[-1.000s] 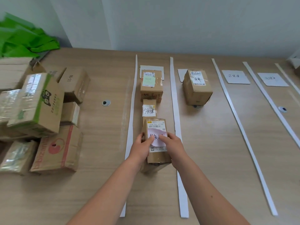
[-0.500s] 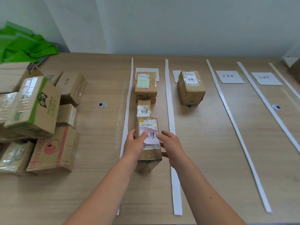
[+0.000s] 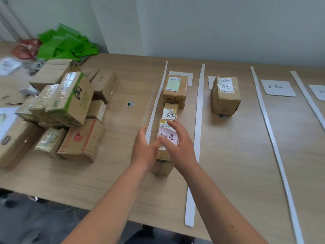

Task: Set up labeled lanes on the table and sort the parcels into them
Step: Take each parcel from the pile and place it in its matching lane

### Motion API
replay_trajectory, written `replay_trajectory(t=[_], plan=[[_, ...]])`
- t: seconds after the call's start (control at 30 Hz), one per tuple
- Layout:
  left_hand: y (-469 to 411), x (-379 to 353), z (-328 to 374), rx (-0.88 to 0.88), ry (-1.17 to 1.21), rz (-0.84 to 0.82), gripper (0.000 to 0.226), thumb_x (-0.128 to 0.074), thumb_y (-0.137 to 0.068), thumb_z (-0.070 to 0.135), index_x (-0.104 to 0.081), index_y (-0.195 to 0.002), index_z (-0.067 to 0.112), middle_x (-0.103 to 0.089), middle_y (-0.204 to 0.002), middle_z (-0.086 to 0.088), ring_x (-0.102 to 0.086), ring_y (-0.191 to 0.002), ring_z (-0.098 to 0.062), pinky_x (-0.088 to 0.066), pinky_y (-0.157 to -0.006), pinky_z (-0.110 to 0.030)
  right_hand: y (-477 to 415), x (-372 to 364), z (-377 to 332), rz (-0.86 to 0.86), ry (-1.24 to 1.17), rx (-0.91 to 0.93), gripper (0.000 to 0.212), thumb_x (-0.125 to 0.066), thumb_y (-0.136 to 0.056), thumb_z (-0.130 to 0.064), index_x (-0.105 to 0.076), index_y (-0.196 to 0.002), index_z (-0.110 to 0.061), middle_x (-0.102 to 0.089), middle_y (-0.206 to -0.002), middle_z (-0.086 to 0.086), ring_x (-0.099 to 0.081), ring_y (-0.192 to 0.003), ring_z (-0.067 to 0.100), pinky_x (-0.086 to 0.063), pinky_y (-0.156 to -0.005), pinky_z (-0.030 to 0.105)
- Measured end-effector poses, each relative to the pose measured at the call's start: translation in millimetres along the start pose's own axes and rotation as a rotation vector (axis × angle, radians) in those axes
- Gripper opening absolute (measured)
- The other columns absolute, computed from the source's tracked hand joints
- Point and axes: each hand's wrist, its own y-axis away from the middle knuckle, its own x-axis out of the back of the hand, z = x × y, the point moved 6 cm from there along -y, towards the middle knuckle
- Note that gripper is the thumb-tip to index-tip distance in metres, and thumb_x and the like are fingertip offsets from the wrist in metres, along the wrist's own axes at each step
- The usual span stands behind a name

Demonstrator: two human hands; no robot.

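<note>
Sorting draws from the stack of brown cardboard parcels (image 3: 73, 103) at nine o'clock. The left hand (image 3: 142, 152), fingers spread and empty, flanks the narrow brown cardboard parcel with a pink handwritten label (image 3: 171, 136), lying at twelve o'clock in the leftmost lane (image 3: 187, 110); the right hand (image 3: 181, 147) hovers over it, also spread and empty. Likely light and rigid: grasp its long side faces. One second earlier, both hands held it.
</note>
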Motion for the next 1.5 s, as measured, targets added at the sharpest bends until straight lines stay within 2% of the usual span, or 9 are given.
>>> replay_trajectory(t=[0.1, 0.27, 0.43, 0.63, 0.9, 1.07, 1.3, 1.4, 1.5], plan=[[13.5, 18.6, -0.3, 0.001, 0.091, 0.063, 0.086, -0.069, -0.085, 0.048, -0.036, -0.161, 0.030, -0.041, -0.163, 0.007, -0.039, -0.145, -0.007, -0.036, -0.109, -0.031, 7.5, -27.2, -8.2, -0.128, -0.105, 0.002, 0.058, -0.070, -0.088, -0.043, -0.057, -0.144, -0.044, -0.041, -0.162, -0.022, -0.029, -0.152, -0.008, -0.031, -0.115, 0.016], [34.1, 64.3, -14.3, 0.046, 0.196, 0.185, 0.089, -0.063, -0.079, 0.058, -0.036, -0.160, 0.036, -0.037, -0.168, 0.004, -0.035, -0.154, -0.013, -0.035, -0.124, -0.044, 17.5, -68.0, -15.9, -0.263, -0.222, -0.057, 0.049, -0.075, -0.097, -0.031, -0.058, -0.142, -0.039, -0.052, -0.154, -0.017, -0.044, -0.138, -0.007, -0.034, -0.127, 0.039], [37.9, 118.0, -43.8, 0.097, 0.250, 0.299, 0.087, -0.064, -0.082, 0.059, -0.037, -0.160, 0.033, -0.039, -0.166, 0.002, -0.035, -0.154, -0.014, -0.035, -0.125, -0.049, 24.3, -122.1, -14.9, -0.384, -0.235, -0.094, 0.050, -0.076, -0.093, -0.040, -0.057, -0.139, -0.047, -0.054, -0.147, -0.025, -0.044, -0.145, 0.000, -0.039, -0.124, 0.041], [7.8, 179.0, -92.2, 0.155, 0.347, 0.328, 0.079, -0.071, -0.091, 0.052, -0.038, -0.160, 0.033, -0.039, -0.166, -0.001, -0.038, -0.154, -0.016, -0.036, -0.125, -0.050, 24.8, -207.8, -2.3, -0.486, -0.160, -0.148, 0.046, -0.072, -0.101, -0.033, -0.051, -0.134, -0.057, -0.049, -0.139, -0.036, -0.043, -0.145, 0.001, -0.040, -0.121, 0.038], [-54.2, 273.6, -156.0, 0.225, 0.349, 0.321, 0.070, -0.072, -0.097, 0.044, -0.042, -0.158, 0.031, -0.038, -0.165, 0.000, -0.036, -0.153, -0.015, -0.038, -0.122, -0.042, 2.7, -330.8, 4.4, -0.416, -0.139, -0.301, 0.058, -0.073, -0.100, -0.029, -0.049, -0.152, -0.035, -0.049, -0.151, -0.017, -0.043, -0.145, 0.010, -0.042, -0.110, 0.033], [-94.8, 327.1, -192.5, 0.269, 0.294, 0.349, 0.069, -0.072, -0.098, 0.041, -0.042, -0.159, 0.028, -0.041, -0.164, -0.002, -0.041, -0.149, -0.016, -0.039, -0.120, -0.039, -11.8, -404.2, 9.7, -0.411, -0.131, -0.383, 0.067, -0.077, -0.089, -0.039, -0.053, -0.152, -0.034, -0.053, -0.152, -0.009, -0.049, -0.142, 0.013, -0.045, -0.118, 0.042], [-145.6, 388.8, -228.1, 0.321, 0.084, 0.356, 0.058, -0.070, -0.099, 0.037, -0.051, -0.153, 0.023, -0.047, -0.157, -0.004, -0.048, -0.144, -0.025, -0.042, -0.110, -0.033, -44.2, -504.7, 24.9, -0.374, -0.293, -0.635, 0.061, -0.076, -0.098, -0.029, -0.049, -0.153, -0.024, -0.058, -0.144, 0.000, -0.065, -0.123, 0.020, -0.056, -0.107, 0.039], [-169.3, 404.7, -235.7, 0.327, -0.032, 0.345, 0.058, -0.068, -0.098, 0.037, -0.053, -0.152, 0.022, -0.046, -0.158, -0.006, -0.045, -0.146, -0.028, -0.040, -0.115, -0.036, -59.1, -537.4, 29.6, -0.321, -0.355, -0.690, 0.057, -0.074, -0.098, -0.024, -0.051, -0.150, -0.024, -0.066, -0.135, 0.002, -0.069, -0.116, 0.018, -0.059, -0.097, 0.036], [-184.9, 416.3, -237.5, 0.331, -0.216, 0.332, 0.061, -0.065, -0.097, 0.041, -0.052, -0.153, 0.021, -0.046, -0.159, -0.009, -0.036, -0.149, -0.032, -0.034, -0.121, -0.044, -70.1, -553.1, 32.8, -0.285, -0.343, -0.729, 0.035, -0.072, -0.098, -0.021, -0.063, -0.131, -0.025, -0.070, -0.124, 0.001, -0.070, -0.105, 0.016, -0.059, -0.100, 0.042]])
